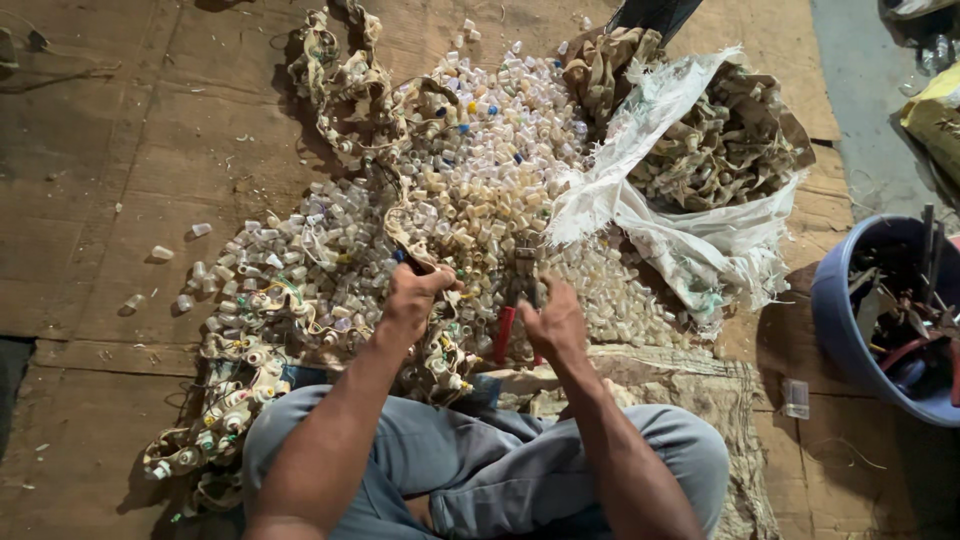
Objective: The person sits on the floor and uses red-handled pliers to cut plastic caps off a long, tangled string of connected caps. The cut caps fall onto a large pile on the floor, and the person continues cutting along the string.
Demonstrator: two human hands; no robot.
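Left grip (412, 297) pinched on a limp, light webbing strip (398, 225) studded with small plastic caps, right grip (553, 322) closed on red-handled cutters (512, 320) just beside; best taken near the cut.

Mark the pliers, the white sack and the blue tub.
pliers (505, 332), head view, on the red handle below the right hand
white sack (700, 245), head view, on its front wall
blue tub (835, 300), head view, on its left rim
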